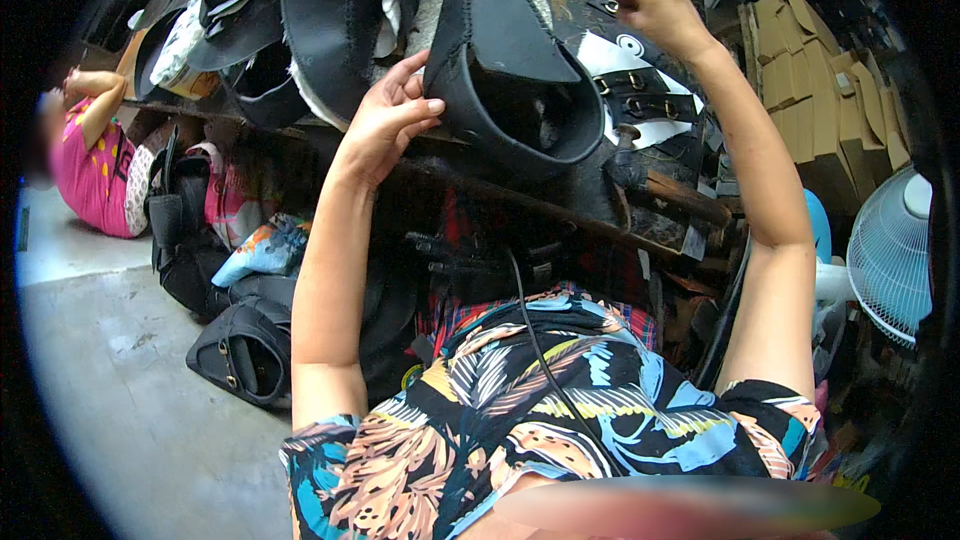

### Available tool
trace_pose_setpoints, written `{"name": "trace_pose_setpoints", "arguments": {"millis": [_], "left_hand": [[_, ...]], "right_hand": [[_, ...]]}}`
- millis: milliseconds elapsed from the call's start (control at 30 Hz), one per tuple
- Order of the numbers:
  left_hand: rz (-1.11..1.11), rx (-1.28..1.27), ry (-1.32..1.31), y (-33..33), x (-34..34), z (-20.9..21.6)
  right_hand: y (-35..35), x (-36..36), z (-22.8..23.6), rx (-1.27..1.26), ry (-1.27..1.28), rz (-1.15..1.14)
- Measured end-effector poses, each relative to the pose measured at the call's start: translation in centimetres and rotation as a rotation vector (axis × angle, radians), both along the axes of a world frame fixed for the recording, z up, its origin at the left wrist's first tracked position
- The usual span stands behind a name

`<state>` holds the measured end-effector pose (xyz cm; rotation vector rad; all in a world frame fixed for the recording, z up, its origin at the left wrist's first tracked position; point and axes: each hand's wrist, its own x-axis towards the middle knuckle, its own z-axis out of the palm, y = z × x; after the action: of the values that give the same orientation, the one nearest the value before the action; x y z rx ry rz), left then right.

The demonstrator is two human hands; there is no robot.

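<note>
A black leather hood-shaped piece (pixel 520 50), with thick stitching along its left seam and a wide rounded opening towards me, rests on the workbench. My left hand (pixel 400 112) is at its left side, with thumb and fingers curled against the edge. Up and to the right, my right hand (pixel 655 12) is raised in a closed fist above the bench; whatever is pinched in it is too small to make out. Below that hand, short black straps with buckles (pixel 645 95) lie on white paper (pixel 610 55). A hammer (pixel 680 192) with a wooden handle lies at the bench's near right edge.
More black leather pieces (pixel 325 35) crowd the bench's left. A buckled black leather piece (pixel 245 355) sits on the floor at lower left. Another person in a pink shirt (pixel 95 175) is at far left. Cardboard (pixel 815 90) and a fan (pixel 893 255) stand at right.
</note>
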<state>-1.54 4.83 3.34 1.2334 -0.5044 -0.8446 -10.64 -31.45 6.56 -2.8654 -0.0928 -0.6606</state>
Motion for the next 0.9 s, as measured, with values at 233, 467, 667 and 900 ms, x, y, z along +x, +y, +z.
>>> {"name": "trace_pose_setpoints", "arguments": {"millis": [233,467,667,900], "left_hand": [[-0.025,-0.065,0.261,-0.8,-1.4,0.7],[0.019,-0.100,0.192,-2.5,-3.8,3.0],[-0.036,-0.201,0.137,-2.6,-5.9,4.6],[0.220,-0.353,-0.085,-3.4,-7.7,5.6]], "right_hand": [[3.7,-4.6,3.5,0.906,0.239,0.144],[8.2,-7.5,4.7,1.132,0.462,0.166],[8.1,-7.5,3.9,1.083,0.413,0.288],[8.7,-7.8,4.2,1.022,0.348,0.300]]}}
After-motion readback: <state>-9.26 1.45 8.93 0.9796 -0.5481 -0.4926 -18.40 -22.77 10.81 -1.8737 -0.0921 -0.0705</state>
